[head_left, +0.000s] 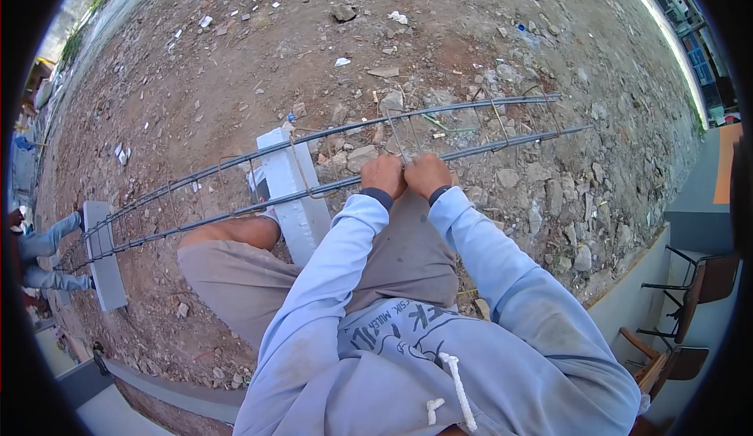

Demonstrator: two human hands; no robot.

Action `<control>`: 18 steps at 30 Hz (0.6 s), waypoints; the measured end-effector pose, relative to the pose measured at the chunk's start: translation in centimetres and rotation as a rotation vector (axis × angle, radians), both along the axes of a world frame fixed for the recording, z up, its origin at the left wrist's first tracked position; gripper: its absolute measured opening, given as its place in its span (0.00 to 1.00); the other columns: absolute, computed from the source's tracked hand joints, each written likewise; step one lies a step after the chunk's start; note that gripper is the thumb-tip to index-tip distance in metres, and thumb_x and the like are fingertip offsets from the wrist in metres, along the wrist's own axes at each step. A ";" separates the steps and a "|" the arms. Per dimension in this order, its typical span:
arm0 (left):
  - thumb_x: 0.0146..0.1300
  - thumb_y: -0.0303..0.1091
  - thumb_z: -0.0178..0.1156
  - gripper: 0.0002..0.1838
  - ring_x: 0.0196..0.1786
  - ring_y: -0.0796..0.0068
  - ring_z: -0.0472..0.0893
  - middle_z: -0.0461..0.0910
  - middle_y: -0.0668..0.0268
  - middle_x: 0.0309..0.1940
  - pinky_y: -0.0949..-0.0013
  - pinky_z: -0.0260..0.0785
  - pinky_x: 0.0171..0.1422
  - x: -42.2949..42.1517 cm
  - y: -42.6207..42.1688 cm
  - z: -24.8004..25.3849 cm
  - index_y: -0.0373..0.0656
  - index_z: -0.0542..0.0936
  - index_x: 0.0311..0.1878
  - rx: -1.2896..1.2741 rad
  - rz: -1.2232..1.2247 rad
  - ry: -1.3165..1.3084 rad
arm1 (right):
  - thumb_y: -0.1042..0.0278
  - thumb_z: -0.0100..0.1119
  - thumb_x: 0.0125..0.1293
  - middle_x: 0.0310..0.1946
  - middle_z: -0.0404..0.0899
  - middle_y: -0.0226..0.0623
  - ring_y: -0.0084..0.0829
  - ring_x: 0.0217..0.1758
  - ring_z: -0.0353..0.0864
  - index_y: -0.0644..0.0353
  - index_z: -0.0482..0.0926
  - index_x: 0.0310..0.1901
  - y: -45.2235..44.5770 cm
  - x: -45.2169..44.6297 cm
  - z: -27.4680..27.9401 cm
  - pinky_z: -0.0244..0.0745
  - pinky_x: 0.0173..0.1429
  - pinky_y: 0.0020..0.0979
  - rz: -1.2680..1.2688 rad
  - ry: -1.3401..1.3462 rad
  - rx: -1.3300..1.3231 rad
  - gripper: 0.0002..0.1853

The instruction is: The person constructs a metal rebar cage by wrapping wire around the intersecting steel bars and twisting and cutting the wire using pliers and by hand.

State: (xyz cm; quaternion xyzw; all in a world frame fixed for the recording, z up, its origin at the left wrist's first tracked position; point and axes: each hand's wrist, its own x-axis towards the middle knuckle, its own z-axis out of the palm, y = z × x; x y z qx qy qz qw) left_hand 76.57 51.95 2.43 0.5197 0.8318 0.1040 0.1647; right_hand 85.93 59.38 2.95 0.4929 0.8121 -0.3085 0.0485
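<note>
A long rebar cage of dark steel bars runs across in front of me, with thin bent stirrups around its bars. My left hand is closed at the near bars. Right beside it, my right hand is closed at the same place, the knuckles nearly touching. One stirrup comes down between the two fists. My fingers hide the exact point of grip, and no tool shows. To the left of my hands, the cage rests across a pale grey block near my bent leg.
Another grey block bears the cage's far left part, where a person's legs in jeans stand. Rubble and stones cover the dirt ground. Chairs stand at the lower right by a low wall.
</note>
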 end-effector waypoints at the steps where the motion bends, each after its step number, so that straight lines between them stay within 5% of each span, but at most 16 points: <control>1: 0.48 0.37 0.60 0.07 0.32 0.50 0.82 0.81 0.52 0.25 0.52 0.73 0.37 0.0 -0.3 -0.1 0.45 0.82 0.26 0.019 -0.013 -0.003 | 0.62 0.51 0.55 0.39 0.80 0.57 0.52 0.46 0.80 0.66 0.83 0.34 -0.4 0.1 -0.1 0.74 0.52 0.44 0.008 -0.007 0.024 0.16; 12: 0.48 0.41 0.61 0.08 0.33 0.51 0.82 0.81 0.53 0.25 0.53 0.73 0.37 0.2 0.1 -1.0 0.49 0.84 0.27 0.011 0.021 -0.018 | 0.63 0.53 0.55 0.35 0.81 0.57 0.54 0.43 0.81 0.64 0.75 0.43 -0.2 -0.3 3.1 0.76 0.49 0.45 0.049 0.007 0.105 0.16; 18: 0.49 0.44 0.62 0.11 0.36 0.51 0.82 0.82 0.53 0.28 0.54 0.74 0.40 0.2 0.6 -1.0 0.48 0.85 0.29 -0.064 0.088 -0.037 | 0.64 0.52 0.50 0.37 0.81 0.52 0.50 0.45 0.81 0.62 0.83 0.35 1.7 -0.6 2.8 0.76 0.50 0.44 0.259 -0.071 0.082 0.14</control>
